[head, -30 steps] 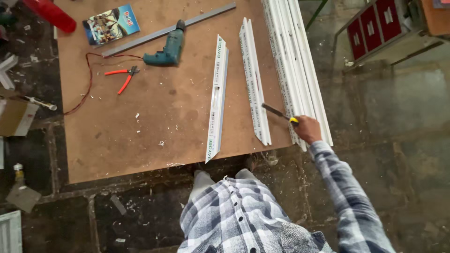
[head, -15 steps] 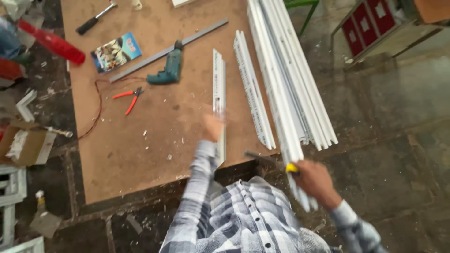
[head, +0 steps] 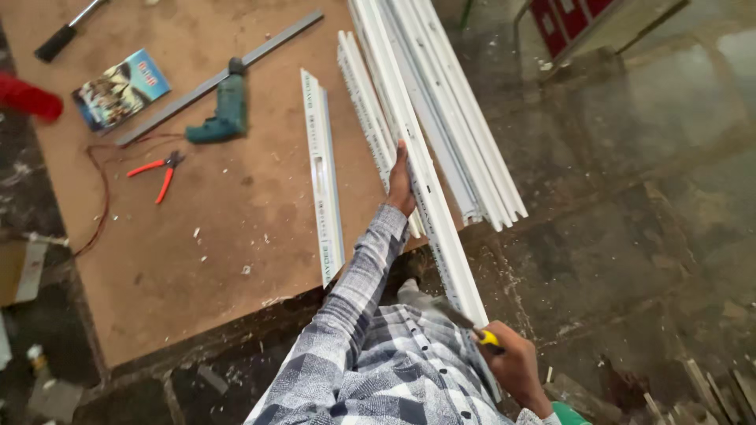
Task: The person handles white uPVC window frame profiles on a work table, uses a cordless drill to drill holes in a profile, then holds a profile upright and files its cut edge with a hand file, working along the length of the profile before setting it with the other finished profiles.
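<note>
Nearest: right hand (head: 516,366), off the near edge of the board (head: 236,260), fist closed round a small tool with yellow collar and dark blade (head: 465,321); blade tip sits against the lower end of a long white profile strip (head: 425,189).

That strip now overhangs the board's near-right corner, lower end out past the edge toward the person. 0.5 s ago it lay further in w/ the stack; so it has been drawn out and angled down. Judgement: work has shifted from reaching to working on this one strip.

Left hand (head: 400,181), sleeve checked, lies flat along the strip mid-length, fingers extended, pressing or steadying; a wrap-round grip cannot be confirmed. Earlier it was at the single strip to the left.

Mid-board: single white strip (head: 323,181), apart.

Right edge: stack of white profiles (head: 465,134), overhanging.

Far left: red-handled pliers (head: 157,169), teal drill (head: 224,118), grey metal bar (head: 236,67), booklet (head: 118,90).
</note>
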